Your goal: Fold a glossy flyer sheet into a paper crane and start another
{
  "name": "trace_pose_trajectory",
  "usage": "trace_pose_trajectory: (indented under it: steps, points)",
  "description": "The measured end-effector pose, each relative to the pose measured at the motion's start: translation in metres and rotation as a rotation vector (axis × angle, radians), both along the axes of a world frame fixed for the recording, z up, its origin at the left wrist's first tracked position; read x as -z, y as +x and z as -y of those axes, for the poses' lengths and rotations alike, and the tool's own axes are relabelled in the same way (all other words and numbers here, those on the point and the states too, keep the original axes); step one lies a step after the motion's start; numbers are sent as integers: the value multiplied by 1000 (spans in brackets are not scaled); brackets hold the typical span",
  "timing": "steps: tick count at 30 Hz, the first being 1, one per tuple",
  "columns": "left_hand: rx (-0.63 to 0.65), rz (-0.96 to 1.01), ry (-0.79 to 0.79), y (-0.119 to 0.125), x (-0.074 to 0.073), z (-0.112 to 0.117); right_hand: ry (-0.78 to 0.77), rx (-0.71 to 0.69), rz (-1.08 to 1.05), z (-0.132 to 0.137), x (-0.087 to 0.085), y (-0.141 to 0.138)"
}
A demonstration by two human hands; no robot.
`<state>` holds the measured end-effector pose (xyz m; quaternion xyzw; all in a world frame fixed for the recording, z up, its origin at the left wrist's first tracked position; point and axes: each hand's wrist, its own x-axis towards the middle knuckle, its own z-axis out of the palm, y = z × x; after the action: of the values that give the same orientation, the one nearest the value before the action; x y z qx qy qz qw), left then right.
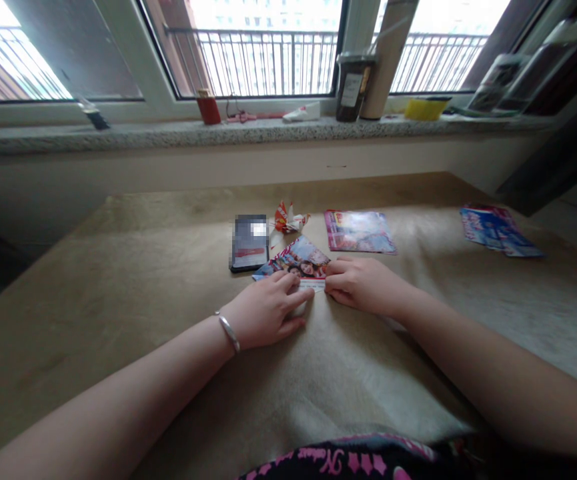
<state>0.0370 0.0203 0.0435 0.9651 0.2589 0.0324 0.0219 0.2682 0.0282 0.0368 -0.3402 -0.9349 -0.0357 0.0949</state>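
A printed sheet of paper (308, 257), folded to a triangle with a narrow white strip along its near edge, lies flat on the table. My left hand (271, 307) rests on its left and lower part with fingers stretched out. My right hand (361, 283) has its fingers curled together at the sheet's right corner, pinching it. Just beyond the sheet stands a folded paper figure (288, 219) in orange and white. To its left lies a dark phone-like device (249, 243), its screen blurred out.
A stack of colourful printed sheets (361, 232) lies right of the paper figure. More blue and pink printed papers (498, 230) are spread near the table's (118, 267) far right. On the windowsill (268, 133) stand a red container (209, 109), a dark lidded jar (353, 88) and a yellow object (425, 109).
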Motion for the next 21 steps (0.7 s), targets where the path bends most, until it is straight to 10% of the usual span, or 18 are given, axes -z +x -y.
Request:
trace_pose_trajectory:
  steps: [21]
  points:
    - [-2,27,-17,-2,2,0,-95,21,21,-6,-5,15]
